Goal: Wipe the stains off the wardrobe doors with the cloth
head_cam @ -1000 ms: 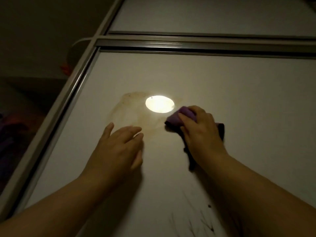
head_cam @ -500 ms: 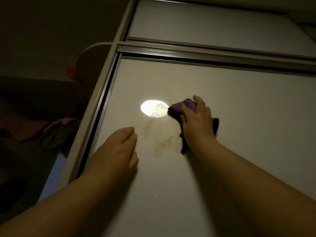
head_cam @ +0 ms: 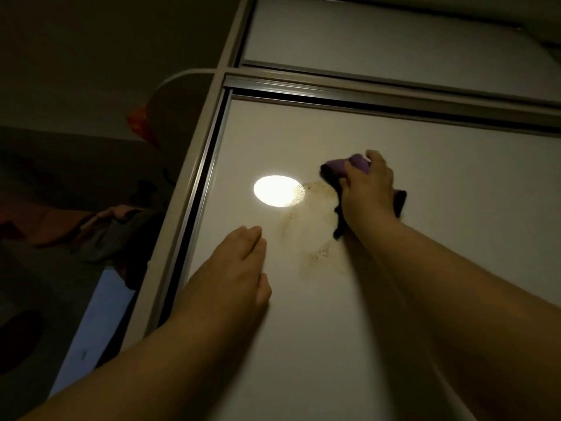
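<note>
Dim room. Right hand point(head_cam: 368, 192) clutches the purple cloth point(head_cam: 346, 167), fingers curled over it, pressing it against the white door point(head_cam: 455, 208). Brown stain point(head_cam: 315, 232) sits just left of and below the cloth, next to a bright light spot point(head_cam: 277, 190). Left hand point(head_cam: 239, 268) lies flat on the door, fingers together, holding nothing, near the frame point(head_cam: 194, 189).

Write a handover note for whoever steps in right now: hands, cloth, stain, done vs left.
Right hand: pressing the purple cloth against the wardrobe door, at the stain's upper right edge.
Left hand: flat on the door, empty, left of the stain.
Stain: brownish smear and specks between the hands, below a bright light spot.
Done: nothing visibly clean yet.
Left: wipe down through the smear and specks.
</note>
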Demonstrator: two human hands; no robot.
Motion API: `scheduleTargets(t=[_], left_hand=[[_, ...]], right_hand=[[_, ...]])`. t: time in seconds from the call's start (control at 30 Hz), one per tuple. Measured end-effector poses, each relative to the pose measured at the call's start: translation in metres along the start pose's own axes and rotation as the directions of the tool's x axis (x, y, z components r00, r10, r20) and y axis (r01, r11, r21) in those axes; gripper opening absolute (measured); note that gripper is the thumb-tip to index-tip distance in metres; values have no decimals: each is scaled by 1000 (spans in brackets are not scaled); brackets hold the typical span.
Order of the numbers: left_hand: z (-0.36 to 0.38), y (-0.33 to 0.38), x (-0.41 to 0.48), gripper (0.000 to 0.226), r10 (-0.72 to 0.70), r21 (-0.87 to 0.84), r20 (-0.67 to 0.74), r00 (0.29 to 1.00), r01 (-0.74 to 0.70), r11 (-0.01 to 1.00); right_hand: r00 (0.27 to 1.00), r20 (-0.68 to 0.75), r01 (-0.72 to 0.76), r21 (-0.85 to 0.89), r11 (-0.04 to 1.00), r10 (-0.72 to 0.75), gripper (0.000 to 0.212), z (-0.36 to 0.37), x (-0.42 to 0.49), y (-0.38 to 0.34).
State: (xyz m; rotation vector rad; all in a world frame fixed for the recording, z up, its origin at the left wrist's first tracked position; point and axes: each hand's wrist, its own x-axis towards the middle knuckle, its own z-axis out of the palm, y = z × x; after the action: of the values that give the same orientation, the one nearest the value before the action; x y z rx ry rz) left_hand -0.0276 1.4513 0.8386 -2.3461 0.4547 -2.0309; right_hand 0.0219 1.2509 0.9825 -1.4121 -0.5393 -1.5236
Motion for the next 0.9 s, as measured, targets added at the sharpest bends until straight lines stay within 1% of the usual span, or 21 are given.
scheduleTargets(t=[0.07, 0.13, 0.17, 0.2, 0.27, 0.33, 0.37, 0.43, 0.5, 0.57, 0.6, 0.63, 0.67, 0.7, 0.73, 0.77, 0.8, 0.83, 0.87, 0.9], left_hand=[[1, -1, 1, 57, -2, -3, -6, 1000, 2, 1000], [1, -2, 1, 57, 12, 1, -23, 1000, -12, 1000], [1, -2, 1, 57, 16, 6, -29, 999, -16, 1000], [0, -1, 1, 57, 18, 8, -35, 999, -17, 1000], [-1, 0, 0, 57, 8, 1, -38, 999, -8, 1000], [-1, 0, -1, 57, 7, -10, -27, 1000, -7, 1000], [-2, 0, -1, 57, 12, -8, -23, 1000, -12, 1000], [-3, 0, -1, 57, 23, 2, -25, 999, -23, 1000], [-3, -1, 0, 57, 29, -16, -28, 999, -30, 999], [0, -4, -1, 55, 30, -22, -34, 999, -31, 999], [2, -5, -1, 55, 34, -13, -44, 998, -34, 999], [2, -5, -2, 56, 40, 0, -50, 998, -40, 999], [2, -4, -2, 58, 46, 3, -52, 998, -46, 999], [1, -3, -3, 58, 40, -11, -50, 998, -41, 999], [1, -4, -4, 57, 30, -34, -36, 999, -31, 999], [1, -4, -4, 58, 21, -54, -15, 1000, -22, 998], [0, -3, -4, 59, 17, -57, 2, 1000, -17, 998], [-1, -3, -4, 60, 17, -48, 8, 1000, -16, 999], [-2, -4, -4, 60, 18, -37, 9, 1000, -18, 999], [-3, -4, -3, 60, 20, -34, 13, 1000, -20, 999]], right_hand=[[991, 91, 95, 30, 995, -97, 48, 24, -8, -12], [969, 193, 128, 147, 981, -156, 48, 31, -32, -16], [956, 222, 155, 173, 973, -192, 48, 31, -48, -13], [940, 246, 192, 189, 963, -236, 46, 27, -65, -9], [901, 296, 285, 151, 947, -318, 43, 15, -91, 9], [909, 253, 308, 134, 942, -333, 47, 0, -90, 22], [921, 212, 314, 92, 945, -327, 49, -6, -80, 28], [966, 136, 212, 72, 975, -220, 53, -17, -56, 27], [989, 66, 127, 56, 990, -130, 57, -13, -33, 18], [988, 43, 148, -16, 989, -147, 58, 3, -33, 2], [979, 65, 194, -47, 980, -191, 55, 10, -45, -5], [951, 129, 292, -80, 953, -281, 52, 16, -61, -8], [902, 215, 403, -101, 910, -375, 47, 18, -83, -9], [836, 278, 519, -115, 847, -474, 42, 18, -101, 0], [780, 325, 595, -119, 795, -535, 39, 12, -118, 8], [783, 355, 573, -93, 814, -510, 36, 5, -127, 18], [796, 351, 551, -84, 830, -493, 35, -4, -132, 22], [834, 339, 490, -89, 867, -436, 34, -10, -127, 28], [847, 302, 487, -110, 866, -438, 33, -16, -119, 33], [879, 236, 448, -112, 887, -414, 37, -20, -109, 36]])
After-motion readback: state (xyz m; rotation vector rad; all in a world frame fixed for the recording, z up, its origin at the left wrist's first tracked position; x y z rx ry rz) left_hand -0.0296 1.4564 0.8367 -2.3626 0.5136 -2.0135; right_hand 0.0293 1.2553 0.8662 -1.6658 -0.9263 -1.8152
